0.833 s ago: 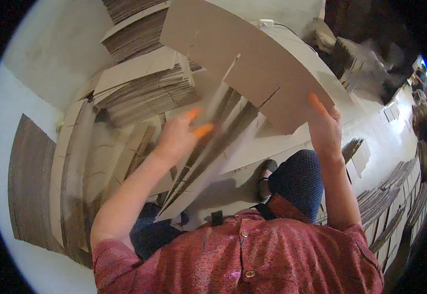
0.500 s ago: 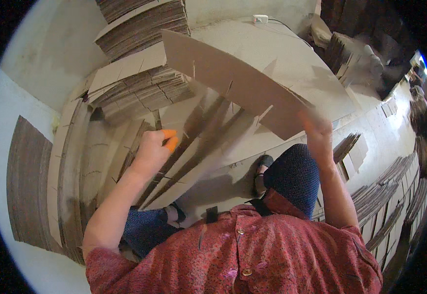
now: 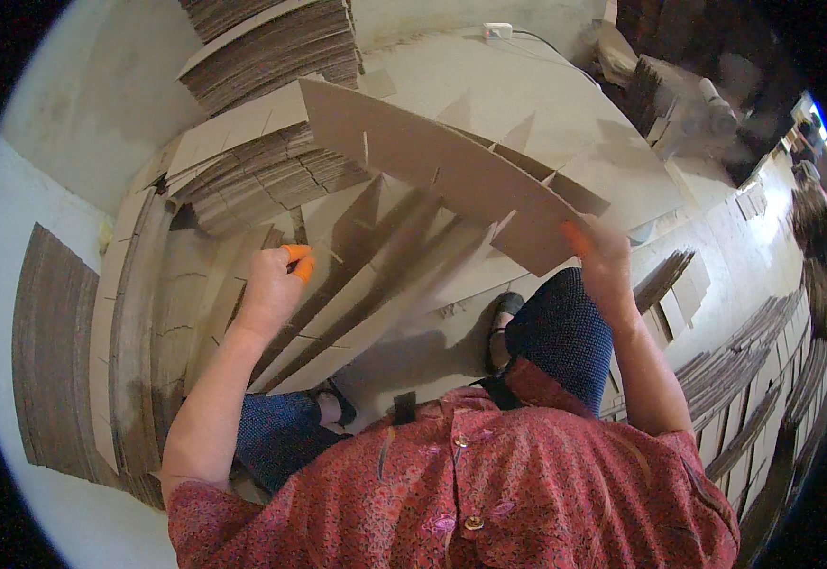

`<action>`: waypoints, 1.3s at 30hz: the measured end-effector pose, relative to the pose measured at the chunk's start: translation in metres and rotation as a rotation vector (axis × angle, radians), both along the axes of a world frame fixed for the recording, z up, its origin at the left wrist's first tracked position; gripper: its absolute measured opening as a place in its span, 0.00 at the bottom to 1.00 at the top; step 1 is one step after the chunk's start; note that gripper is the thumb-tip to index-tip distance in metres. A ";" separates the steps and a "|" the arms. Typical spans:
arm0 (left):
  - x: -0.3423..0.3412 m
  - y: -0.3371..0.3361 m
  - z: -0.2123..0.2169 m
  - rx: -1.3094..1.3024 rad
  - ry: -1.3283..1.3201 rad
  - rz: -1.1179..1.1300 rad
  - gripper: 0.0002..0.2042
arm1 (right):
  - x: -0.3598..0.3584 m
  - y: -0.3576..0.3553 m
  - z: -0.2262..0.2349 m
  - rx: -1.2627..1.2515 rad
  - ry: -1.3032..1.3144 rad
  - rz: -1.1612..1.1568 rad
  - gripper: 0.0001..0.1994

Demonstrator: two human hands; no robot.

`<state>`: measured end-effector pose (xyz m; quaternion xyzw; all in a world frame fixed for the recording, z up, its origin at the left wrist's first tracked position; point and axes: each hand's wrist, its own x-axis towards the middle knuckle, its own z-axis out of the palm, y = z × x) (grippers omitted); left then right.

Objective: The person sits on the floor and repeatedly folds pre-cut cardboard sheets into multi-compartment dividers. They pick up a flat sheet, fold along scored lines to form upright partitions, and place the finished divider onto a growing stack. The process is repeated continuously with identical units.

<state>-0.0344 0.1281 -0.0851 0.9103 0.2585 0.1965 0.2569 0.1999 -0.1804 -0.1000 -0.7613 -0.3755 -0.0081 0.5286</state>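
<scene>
**Slotted cardboard sheet up in the right hand, left hand on the leaning pieces**

Largest first: we count three stacks of flat cardboard blanks in clear view – one top centre [image 3: 271, 43], one just below it [image 3: 262, 175], one fanned on edge at far left [image 3: 48, 351]. More piles run along the right rim [image 3: 755, 379]; too bent and dark to count.

Next, the slotted cardboard sheet [image 3: 432, 171]: one piece, held in the air, tilted, its far corner over the middle stack. Slits show along both long edges. Our right hand [image 3: 603, 261] grips its near corner, fingers curled round the edge, an orange finger cot showing. Probably held from one end to keep the slits reachable.

Below it, at least three long cardboard strips [image 3: 376, 275] lean side by side down to the concrete floor [image 3: 546, 104], propped so they fan apart.

Left hand [image 3: 276, 284]: loosely fisted at the strips' left side, orange cots on fingertips; whether it pinches a strip, we cannot tell.

Smallest: one white power socket [image 3: 497, 30] with cable.
</scene>
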 end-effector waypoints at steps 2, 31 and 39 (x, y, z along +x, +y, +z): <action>0.005 -0.005 0.006 -0.073 0.032 0.038 0.09 | 0.000 -0.001 -0.003 0.048 -0.047 -0.007 0.08; 0.100 -0.051 -0.016 0.357 0.294 -0.222 0.09 | -0.020 -0.005 -0.049 -0.042 -0.118 -0.006 0.08; 0.107 -0.045 -0.018 0.186 0.268 -0.302 0.12 | -0.017 -0.016 -0.064 -0.098 -0.050 0.004 0.10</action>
